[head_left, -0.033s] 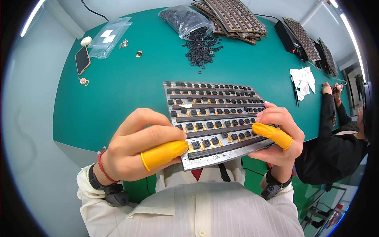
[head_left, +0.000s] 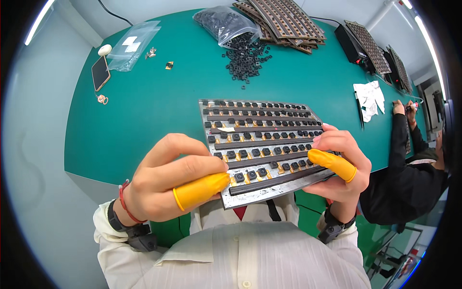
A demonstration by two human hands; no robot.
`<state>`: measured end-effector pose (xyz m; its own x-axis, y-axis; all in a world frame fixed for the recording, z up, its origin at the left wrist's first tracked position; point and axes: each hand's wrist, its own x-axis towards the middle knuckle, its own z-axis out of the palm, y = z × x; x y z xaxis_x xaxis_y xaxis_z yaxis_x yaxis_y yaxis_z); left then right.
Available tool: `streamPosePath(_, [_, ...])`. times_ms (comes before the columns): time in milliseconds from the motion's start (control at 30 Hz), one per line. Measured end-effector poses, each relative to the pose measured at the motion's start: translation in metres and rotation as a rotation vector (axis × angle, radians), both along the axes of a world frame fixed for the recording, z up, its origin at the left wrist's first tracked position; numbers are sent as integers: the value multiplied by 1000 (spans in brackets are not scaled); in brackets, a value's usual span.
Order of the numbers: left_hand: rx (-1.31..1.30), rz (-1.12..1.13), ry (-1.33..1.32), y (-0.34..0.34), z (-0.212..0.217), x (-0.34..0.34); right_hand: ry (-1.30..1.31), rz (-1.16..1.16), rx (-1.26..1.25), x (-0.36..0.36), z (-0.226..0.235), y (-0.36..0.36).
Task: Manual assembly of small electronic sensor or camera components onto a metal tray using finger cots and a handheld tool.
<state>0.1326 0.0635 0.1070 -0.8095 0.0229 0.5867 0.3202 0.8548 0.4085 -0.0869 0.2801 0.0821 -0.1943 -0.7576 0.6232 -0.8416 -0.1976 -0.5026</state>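
Note:
A grey metal tray (head_left: 269, 191) is tilted in front of my chest, with dark strips running across it. Rows of small square black parts (head_left: 251, 175) sit on gold-coloured pieces between the strips. My right hand (head_left: 339, 166) grips the tray's right edge, its thumb in a yellow finger cot on the upper face. At the near left corner, the thumb of my left hand (head_left: 178, 176), also in a yellow cot, is pinched toward the other fingers beside the front row. What lies between those fingertips is hidden. A pale scrap (head_left: 226, 129) lies on the tray.
Beyond the tray, loose black parts (head_left: 244, 62) spill from a clear bag (head_left: 224, 24) onto the green table (head_left: 159, 106). Stacked trays (head_left: 288, 21) lie behind. Far left are a phone (head_left: 100, 73) and a plastic bag (head_left: 134, 45). At right, a co-worker's sleeve (head_left: 398, 139) is near white tissue (head_left: 369, 101).
My left hand has shifted very slightly at the tray's near left corner. The tray and my right hand look the same.

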Motion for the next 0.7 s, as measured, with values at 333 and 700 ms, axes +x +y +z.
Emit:
streamPosePath(333, [-131, -39, -4, 4, 3, 3, -40, 11, 6, -4, 8, -4])
streamPosePath(700, [98, 45, 18, 8, -9, 0, 1, -37, -11, -4, 2, -1])
